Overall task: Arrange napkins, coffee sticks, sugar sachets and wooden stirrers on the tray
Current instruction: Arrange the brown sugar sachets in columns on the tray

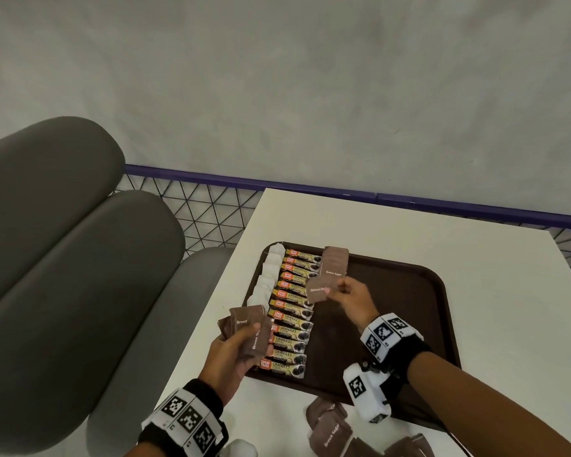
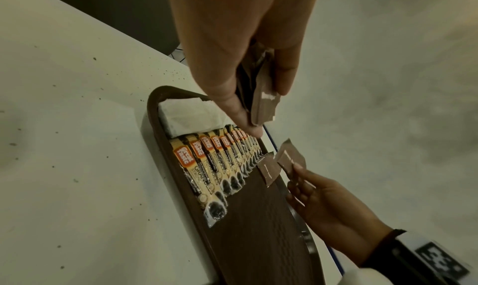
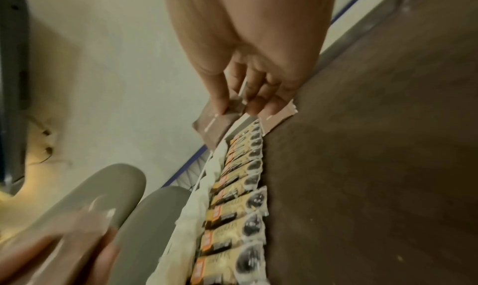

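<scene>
A brown tray lies on the white table. White napkins line its left edge, with a column of several coffee sticks beside them. One brown sugar sachet lies at the tray's far end, right of the coffee sticks. My right hand pinches another sugar sachet just above the tray, near the lying one. My left hand grips a fan of sugar sachets over the tray's left edge. The left wrist view shows that bundle between thumb and fingers. No stirrers are in view.
Loose sugar sachets lie on the table in front of the tray, by my right wrist. A white napkin lump sits at the table's near edge. Grey padded seats stand to the left. A wire fence with a purple rail runs behind the table.
</scene>
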